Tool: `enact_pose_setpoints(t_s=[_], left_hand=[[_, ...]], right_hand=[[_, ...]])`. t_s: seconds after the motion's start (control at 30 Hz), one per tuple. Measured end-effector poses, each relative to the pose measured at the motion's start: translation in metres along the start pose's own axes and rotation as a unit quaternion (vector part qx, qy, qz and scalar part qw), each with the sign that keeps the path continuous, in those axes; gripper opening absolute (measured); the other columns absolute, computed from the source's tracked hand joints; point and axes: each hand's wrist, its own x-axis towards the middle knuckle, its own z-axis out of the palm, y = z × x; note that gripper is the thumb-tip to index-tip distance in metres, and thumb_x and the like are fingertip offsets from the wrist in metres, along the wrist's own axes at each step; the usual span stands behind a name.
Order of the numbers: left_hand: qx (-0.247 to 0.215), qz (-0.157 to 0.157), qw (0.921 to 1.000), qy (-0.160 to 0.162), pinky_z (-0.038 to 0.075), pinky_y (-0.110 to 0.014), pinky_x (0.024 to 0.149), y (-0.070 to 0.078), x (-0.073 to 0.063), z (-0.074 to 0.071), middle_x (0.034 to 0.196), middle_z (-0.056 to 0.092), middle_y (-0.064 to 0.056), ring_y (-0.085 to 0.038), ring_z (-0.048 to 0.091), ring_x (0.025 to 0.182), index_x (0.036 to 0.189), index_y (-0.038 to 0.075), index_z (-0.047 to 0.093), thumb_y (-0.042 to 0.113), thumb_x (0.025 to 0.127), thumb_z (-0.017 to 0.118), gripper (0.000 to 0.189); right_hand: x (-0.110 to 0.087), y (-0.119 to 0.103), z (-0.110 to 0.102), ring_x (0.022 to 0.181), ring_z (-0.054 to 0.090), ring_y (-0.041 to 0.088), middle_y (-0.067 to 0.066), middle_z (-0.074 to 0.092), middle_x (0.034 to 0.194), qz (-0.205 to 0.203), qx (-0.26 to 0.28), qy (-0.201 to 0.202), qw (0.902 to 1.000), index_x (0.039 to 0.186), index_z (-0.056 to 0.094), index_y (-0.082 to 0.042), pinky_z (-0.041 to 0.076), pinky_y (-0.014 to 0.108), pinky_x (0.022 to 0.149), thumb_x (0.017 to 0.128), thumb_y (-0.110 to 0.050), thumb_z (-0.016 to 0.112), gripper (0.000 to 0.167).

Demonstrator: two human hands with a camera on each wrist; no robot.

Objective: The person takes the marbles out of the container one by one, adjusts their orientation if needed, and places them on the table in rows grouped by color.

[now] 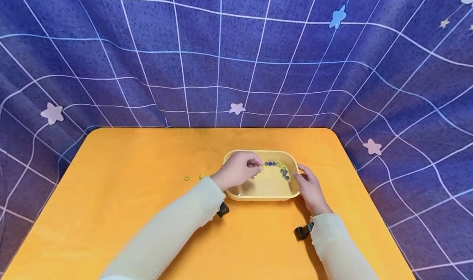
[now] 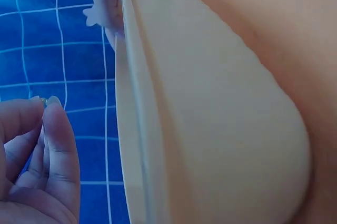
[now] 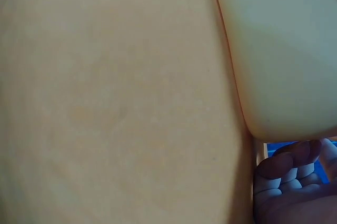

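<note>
My left hand [image 1: 239, 170] is over the left part of a cream plastic tub [image 1: 261, 198]. Thumb and forefinger pinch a small yellowish marble [image 2: 43, 100], mostly covered by the fingertips. Inside the tub, several glass marbles [image 1: 274, 164] form a curved line along the far side and down toward the right; blue, yellow-green and greyish ones show. At the tub's right end, my right hand [image 1: 311, 189] grips the rim, thumb on top and fingers against the outer wall. The right wrist view shows those curled fingers [image 3: 279, 166] at the tub's corner.
Left of the tub, one yellow marble [image 1: 186, 178] lies on the orange tabletop [image 1: 133, 198]. Another yellow marble [image 1: 201, 177] sits close to the left wrist. Behind the table's far edge hangs a blue grid-patterned curtain [image 1: 199, 74] with stars.
</note>
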Motion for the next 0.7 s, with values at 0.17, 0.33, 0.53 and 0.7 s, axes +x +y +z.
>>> enact_pose_setpoints(t_s=[0.17,0.33,0.53,0.7], left_hand=[[-0.009,-0.001,0.9999,0.009,0.060,-0.034,0.070,-0.005,-0.017,-0.015,0.088,0.069,0.000,-0.021,0.071,0.074,0.104,0.009,0.075,0.015,0.098,0.072,0.009],[-0.016,-0.015,0.9996,0.018,0.060,-0.037,0.072,-0.003,-0.031,-0.027,0.090,0.070,-0.007,-0.021,0.069,0.076,0.106,0.007,0.075,0.015,0.098,0.072,0.012],[-0.013,-0.014,0.9991,0.038,0.059,-0.034,0.070,-0.002,-0.047,-0.040,0.089,0.070,-0.006,-0.019,0.066,0.076,0.105,0.008,0.075,0.013,0.097,0.073,0.010],[0.017,-0.007,0.9974,0.069,0.058,-0.031,0.068,-0.010,-0.063,-0.056,0.087,0.069,0.002,-0.017,0.065,0.079,0.102,0.011,0.077,0.012,0.096,0.074,0.007]], right_hand=[[-0.001,-0.002,0.000,0.112,0.057,0.032,0.020,0.051,0.130,0.010,-0.002,-0.003,0.9999,0.154,0.048,-0.019,0.056,0.028,0.086,0.108,-0.029,0.054,0.047],[-0.001,-0.002,-0.001,0.114,0.056,0.032,0.019,0.051,0.132,0.011,-0.003,-0.005,0.9999,0.154,0.047,-0.019,0.055,0.028,0.087,0.108,-0.029,0.053,0.048],[0.000,-0.001,-0.001,0.113,0.056,0.031,0.018,0.052,0.131,0.008,-0.006,0.001,1.0000,0.153,0.048,-0.019,0.055,0.026,0.086,0.108,-0.028,0.053,0.046],[0.000,-0.001,0.000,0.110,0.058,0.031,0.020,0.052,0.127,0.006,0.000,0.005,1.0000,0.153,0.049,-0.018,0.057,0.027,0.084,0.108,-0.026,0.054,0.046]])
